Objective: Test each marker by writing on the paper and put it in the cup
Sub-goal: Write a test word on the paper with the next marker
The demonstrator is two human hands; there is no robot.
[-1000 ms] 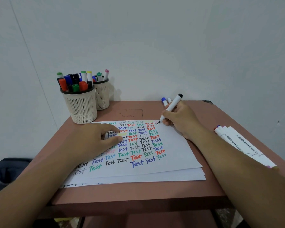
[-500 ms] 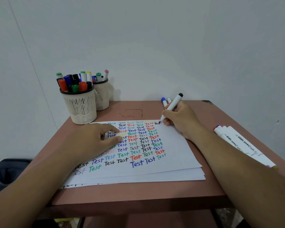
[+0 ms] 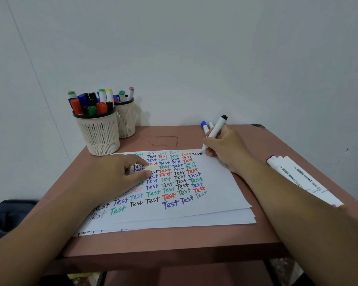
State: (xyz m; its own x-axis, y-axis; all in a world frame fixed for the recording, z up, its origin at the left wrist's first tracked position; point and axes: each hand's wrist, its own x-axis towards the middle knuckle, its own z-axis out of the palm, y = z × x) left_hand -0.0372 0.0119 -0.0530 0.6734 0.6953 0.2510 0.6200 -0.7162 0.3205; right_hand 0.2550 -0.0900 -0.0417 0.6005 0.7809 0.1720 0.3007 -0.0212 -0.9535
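Right hand point(image 3: 225, 147) at ~1 o'clock on the surface, grip pinching a white-barrelled marker with black tip and black end cap point(image 3: 215, 132). Marker tilted, top end leaning away toward 1 o'clock, tip touching the top sheet of the white paper stack point(image 3: 215, 186) at its far right corner, right at the end of a black "Tes" that isn't finished.

Left hand point(image 3: 114, 176) lies palm-down on the paper at ~9 o'clock, fingers loosely spread and pressing the sheet, thumb and index apart, nothing held.

Paper: several white sheets stacked a bit fanned out, centre of the reddish-brown surface point(image 3: 170, 242). Top sheet covered w/ rows of handwritten "Test" in black, blue, red, green, some faint yellow/pink; right third blank.

Near cream perforated plastic cup with black rim point(image 3: 98, 134) at ~10-11 o'clock, just off the paper's far left corner, packed w/ upright markers: orange, blue, black, green, red, yellow caps. Second matching cream cup point(image 3: 127, 122) behind it, touching or nearly, holds fewer markers incl. green + pink caps.

Two capped white markers, one blue-capped point(image 3: 205, 126), lie behind the right hand, mostly hidden. Bundle of long white markers with printed barrels point(image 3: 298, 178) lies at ~3 o'clock by the right forearm, off the paper.

Dark bag-like thing point(image 3: 6, 217) below the surface at 8 o'clock, can't tell what.
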